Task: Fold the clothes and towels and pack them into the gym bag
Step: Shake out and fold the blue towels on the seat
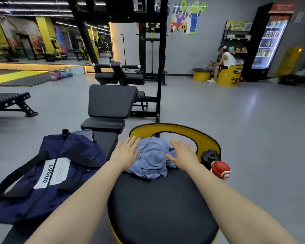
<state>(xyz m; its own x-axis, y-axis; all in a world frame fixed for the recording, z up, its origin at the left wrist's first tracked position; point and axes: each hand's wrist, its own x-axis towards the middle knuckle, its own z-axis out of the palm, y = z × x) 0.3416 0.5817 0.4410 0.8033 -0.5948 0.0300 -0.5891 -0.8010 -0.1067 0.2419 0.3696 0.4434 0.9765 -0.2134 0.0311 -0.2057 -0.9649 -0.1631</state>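
Observation:
A crumpled light-blue towel (152, 158) lies at the far end of a round black seat cushion (158, 206) with a yellow backrest (176, 132). My left hand (126, 152) lies flat with straight fingers on the towel's left edge. My right hand (182, 154) lies flat with spread fingers on its right edge. A navy gym bag (48, 175) with black straps and a white label lies to the left on a black bench; another pale cloth (84, 134) shows at its far end.
A black bottle (209, 156) and a red bottle (220, 169) stand just right of the seat. A black weight machine (113, 101) stands ahead, a flat bench (9, 101) to the left. A person sits far right by a vending fridge (268, 43). Grey floor lies around.

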